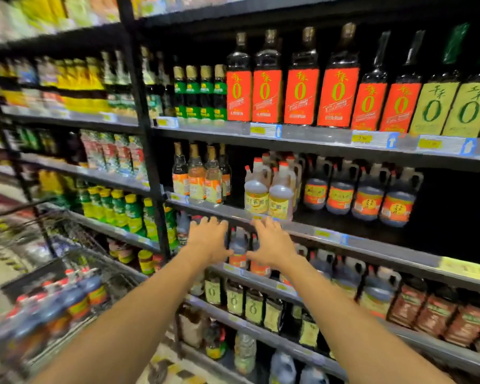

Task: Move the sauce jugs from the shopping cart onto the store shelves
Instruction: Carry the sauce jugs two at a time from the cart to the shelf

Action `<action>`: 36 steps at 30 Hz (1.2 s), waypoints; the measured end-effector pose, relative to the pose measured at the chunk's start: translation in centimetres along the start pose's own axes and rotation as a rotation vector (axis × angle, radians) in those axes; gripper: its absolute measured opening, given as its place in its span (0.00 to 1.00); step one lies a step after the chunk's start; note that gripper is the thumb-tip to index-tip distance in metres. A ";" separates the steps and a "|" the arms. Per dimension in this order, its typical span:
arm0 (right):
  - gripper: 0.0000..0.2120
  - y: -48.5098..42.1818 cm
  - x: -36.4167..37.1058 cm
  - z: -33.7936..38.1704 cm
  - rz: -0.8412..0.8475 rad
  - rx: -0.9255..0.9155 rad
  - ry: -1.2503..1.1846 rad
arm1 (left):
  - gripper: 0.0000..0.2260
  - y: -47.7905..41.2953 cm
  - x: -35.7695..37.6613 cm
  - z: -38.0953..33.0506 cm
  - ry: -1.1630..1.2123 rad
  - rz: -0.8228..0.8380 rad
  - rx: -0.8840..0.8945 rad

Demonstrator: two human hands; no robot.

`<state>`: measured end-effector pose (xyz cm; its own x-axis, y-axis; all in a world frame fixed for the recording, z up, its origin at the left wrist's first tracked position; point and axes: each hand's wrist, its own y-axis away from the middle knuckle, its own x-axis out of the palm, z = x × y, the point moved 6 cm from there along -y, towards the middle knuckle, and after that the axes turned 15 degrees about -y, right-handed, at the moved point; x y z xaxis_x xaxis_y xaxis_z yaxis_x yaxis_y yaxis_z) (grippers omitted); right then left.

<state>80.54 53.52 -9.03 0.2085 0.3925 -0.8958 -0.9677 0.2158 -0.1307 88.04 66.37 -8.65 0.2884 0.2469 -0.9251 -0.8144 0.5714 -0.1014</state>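
Both my arms reach out to the third shelf point(263, 279) from the top. My left hand point(209, 241) and my right hand point(275, 243) have their fingers straight and spread, just in front of dark sauce jugs with red caps and orange labels. One such jug point(239, 249) shows between the two hands; another point(259, 268) is partly hidden behind my right hand. Neither hand is curled round anything. The wire shopping cart point(75, 236) at lower left holds several more of these jugs point(58, 303), blurred.
One shelf up stand matching dark jugs point(367, 196) and pale yellow jugs point(269, 194), with a dark gap to their right. Tall red-labelled bottles point(301, 95) fill the top shelf. A black upright post point(147, 151) divides the shelving bays.
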 end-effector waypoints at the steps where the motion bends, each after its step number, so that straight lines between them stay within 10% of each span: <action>1: 0.39 -0.4 1.7 2.4 0.021 -0.027 -0.008 | 0.35 1.3 1.2 2.6 -0.002 0.016 -0.040; 18: 0.35 -7.2 27.7 31.8 0.409 -0.438 -0.023 | 0.34 17.5 20.4 33.0 0.034 0.247 -0.455; 36: 0.33 -22.6 46.9 38.4 0.695 -0.323 -0.145 | 0.37 10.3 38.5 45.1 0.149 0.492 -0.570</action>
<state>117.63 101.38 -31.82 -0.4658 0.4599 -0.7560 -0.8719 -0.3847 0.3031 113.44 117.04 -28.78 -0.2126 0.2371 -0.9479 -0.9767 -0.0788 0.1994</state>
